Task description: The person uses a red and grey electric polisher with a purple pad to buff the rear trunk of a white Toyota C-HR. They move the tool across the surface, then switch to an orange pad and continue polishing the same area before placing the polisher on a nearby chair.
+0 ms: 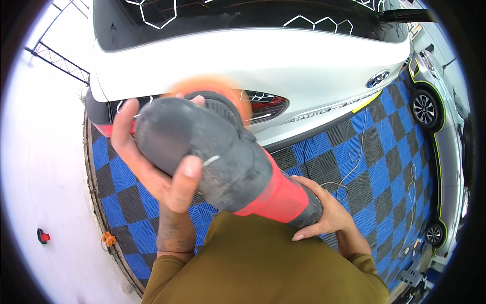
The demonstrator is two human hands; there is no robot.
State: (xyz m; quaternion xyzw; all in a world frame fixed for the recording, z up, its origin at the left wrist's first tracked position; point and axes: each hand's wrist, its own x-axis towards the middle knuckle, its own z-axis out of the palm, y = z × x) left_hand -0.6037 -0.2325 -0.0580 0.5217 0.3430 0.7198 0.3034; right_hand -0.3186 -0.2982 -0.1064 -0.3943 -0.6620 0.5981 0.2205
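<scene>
A red and black car polisher spans the middle of the view, tilted, its head towards the car. My left hand wraps around the black front housing, thumb on top and fingers over the far side. At the rear end of the body, my right hand grips the black grip. The orange polishing pad looks blurred around its rim. It lies over the tail light and the white tailgate; its contact face is hidden. Dark rear glass reflects hexagonal lights.
Blue and black floor tiles carry a thin loose cable. Yellow tape marks the bumper edge. A grey car with yellow-taped edges stands at right. An orange object sits by the white wall.
</scene>
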